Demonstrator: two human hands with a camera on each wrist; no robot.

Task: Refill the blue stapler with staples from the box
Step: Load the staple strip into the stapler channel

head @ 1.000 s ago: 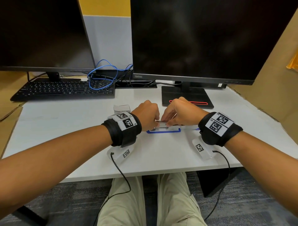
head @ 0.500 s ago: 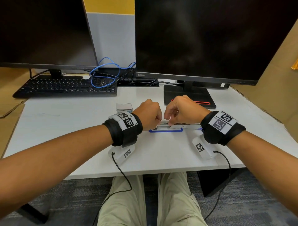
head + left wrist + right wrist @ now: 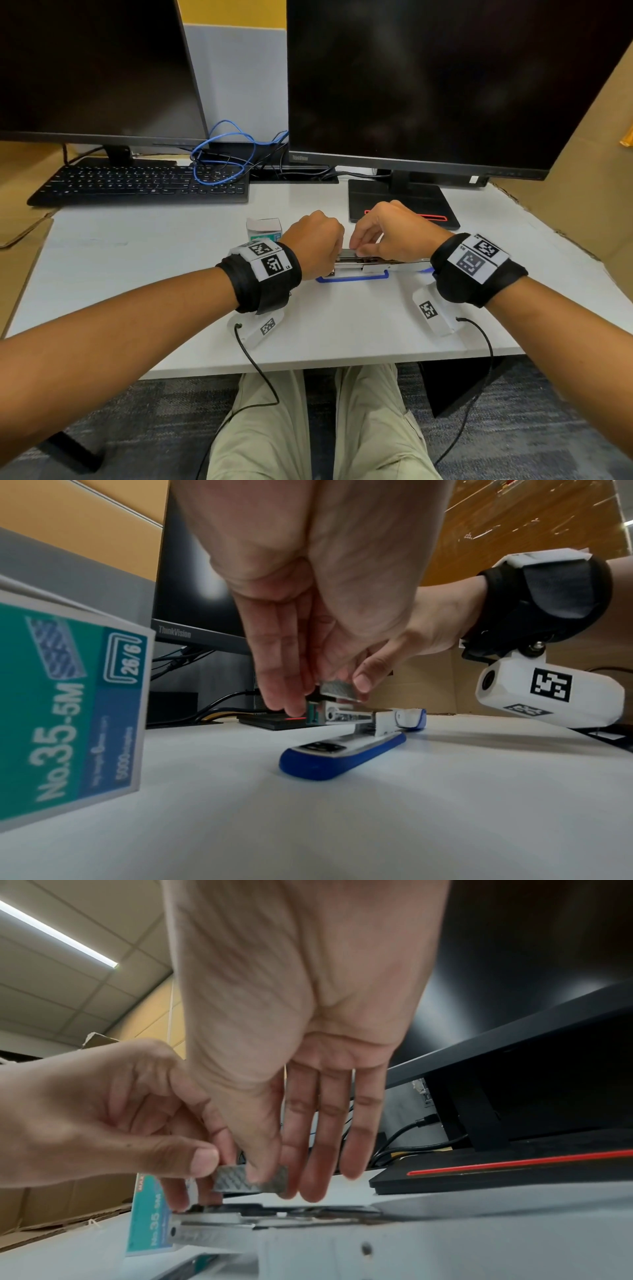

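- Three views, head camera first: at the centre of the frame both hands meet over the blue stapler (image 3: 352, 275), which lies opened flat on the white desk (image 3: 137, 274). Compared with a second ago the hands sit in much the same spot, though the right hand (image 3: 394, 233) now looks slightly raised, its fingers bent down onto a grey strip of staples (image 3: 347, 253) above the metal channel. The left hand (image 3: 313, 245) is curled at the channel's left end; its fingertips are hidden here. My reading: the strip is being lined up with the channel and is not yet seated
- Staple box (image 3: 263, 229) stands just behind the left hand, left of centre, near the stapler
- Left wrist view, which shows what the head view hides: the left hand's fingers (image 3: 284, 669) reach straight down, held together, tips touching the front end of the stapler's metal magazine (image 3: 346, 715) at frame centre. The right hand's thumb (image 3: 365, 681) presses the strip of staples (image 3: 337, 691), which sits tilted just above the magazine, so loading still lies ahead. The blue base (image 3: 339, 761) rests on the desk below, and the box (image 3: 68, 702) fills the left edge
- Right wrist view adds the grip itself: the right hand (image 3: 301, 1015) pinches the strip (image 3: 250, 1179) between thumb and first finger, its other fingers hanging loosely apart, while the left hand's thumb (image 3: 192, 1161) touches the strip's left end. The magazine (image 3: 274, 1211) lies just below, apart from the strip
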